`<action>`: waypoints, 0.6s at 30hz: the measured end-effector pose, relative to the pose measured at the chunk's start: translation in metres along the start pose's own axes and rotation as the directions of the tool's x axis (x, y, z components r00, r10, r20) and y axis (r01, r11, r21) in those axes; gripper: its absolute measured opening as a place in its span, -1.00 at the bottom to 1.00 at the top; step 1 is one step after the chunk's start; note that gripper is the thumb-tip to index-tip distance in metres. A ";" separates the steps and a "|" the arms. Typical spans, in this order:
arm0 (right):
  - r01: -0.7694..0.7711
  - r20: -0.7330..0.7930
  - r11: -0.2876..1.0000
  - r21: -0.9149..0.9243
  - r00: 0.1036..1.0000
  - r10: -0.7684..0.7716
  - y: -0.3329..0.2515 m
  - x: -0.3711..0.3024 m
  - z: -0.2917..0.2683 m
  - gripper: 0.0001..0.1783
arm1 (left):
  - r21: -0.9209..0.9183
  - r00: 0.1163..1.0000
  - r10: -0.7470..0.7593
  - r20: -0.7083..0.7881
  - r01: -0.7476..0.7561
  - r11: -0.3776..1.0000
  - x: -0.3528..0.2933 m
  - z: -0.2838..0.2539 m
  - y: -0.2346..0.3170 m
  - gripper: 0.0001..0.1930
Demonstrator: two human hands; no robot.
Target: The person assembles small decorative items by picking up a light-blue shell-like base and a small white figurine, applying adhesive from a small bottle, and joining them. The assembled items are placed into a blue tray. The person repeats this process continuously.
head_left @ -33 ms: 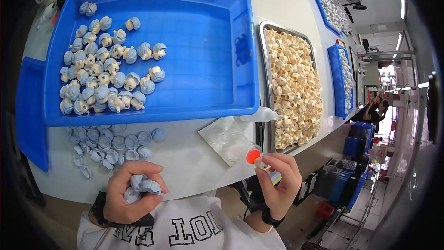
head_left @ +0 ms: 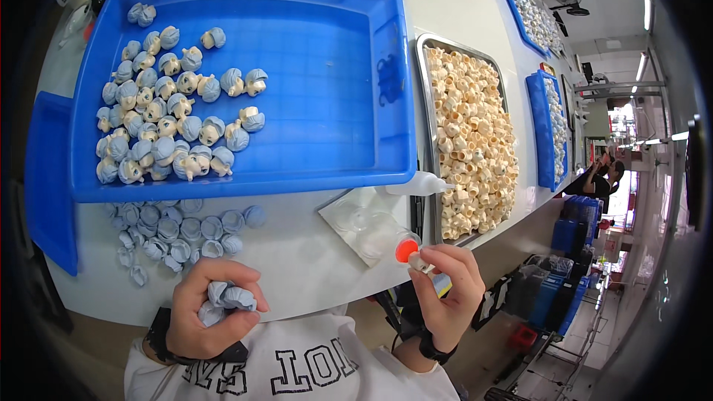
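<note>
Rounded pale-blue caps [head_left: 226,298] — left hand [head_left: 208,312], orange-capped bottle [head_left: 416,256] — right hand [head_left: 449,293].

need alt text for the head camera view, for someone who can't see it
A person's left hand holds pale blue caps while the right hand grips a small glue bottle with an orange tip, over a white table. Behind sit a blue tray of small figures and a metal tray of cream pieces.

A large tray [head_left: 327,67] sat at the far left of the table [head_left: 297,252], with small figure heads [head_left: 167,115] clustered in its left part. Loose hair caps [head_left: 174,230] lay on the table just near of it. To its right stood a metal tray [head_left: 425,104] filled with small pieces [head_left: 471,134], and a further tray [head_left: 536,115] lay beyond that.
</note>
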State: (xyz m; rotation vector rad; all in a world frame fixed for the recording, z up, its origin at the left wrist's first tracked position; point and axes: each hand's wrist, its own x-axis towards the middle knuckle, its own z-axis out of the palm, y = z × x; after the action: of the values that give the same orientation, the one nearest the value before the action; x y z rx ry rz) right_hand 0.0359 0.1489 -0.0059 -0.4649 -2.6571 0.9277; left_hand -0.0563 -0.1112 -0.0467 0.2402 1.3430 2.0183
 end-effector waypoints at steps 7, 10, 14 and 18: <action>0.044 0.016 0.998 -0.041 0.999 -0.043 -0.003 0.006 0.000 -0.62 | 0.047 0.998 -0.042 0.040 0.040 0.998 0.002 -0.001 0.003 -0.69; 0.053 0.025 0.997 -0.052 0.998 -0.051 -0.003 0.008 0.001 -0.63 | 0.048 0.996 -0.084 0.011 0.084 0.995 0.002 0.000 0.005 -0.69; 0.070 0.028 0.996 -0.055 0.997 -0.068 -0.001 0.008 0.002 -0.63 | 0.011 0.997 -0.074 -0.006 0.074 0.997 0.003 0.000 0.001 -0.69; 0.081 0.034 0.994 -0.069 0.996 -0.079 0.000 0.007 0.003 -0.64 | -0.073 0.998 -0.061 0.009 0.061 0.995 0.003 -0.002 -0.002 -0.68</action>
State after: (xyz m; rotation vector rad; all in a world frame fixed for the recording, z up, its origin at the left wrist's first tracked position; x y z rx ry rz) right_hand 0.0283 0.1504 -0.0072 -0.3594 -2.7220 0.8270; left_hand -0.0579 -0.1103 -0.0500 0.1704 1.2544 2.0095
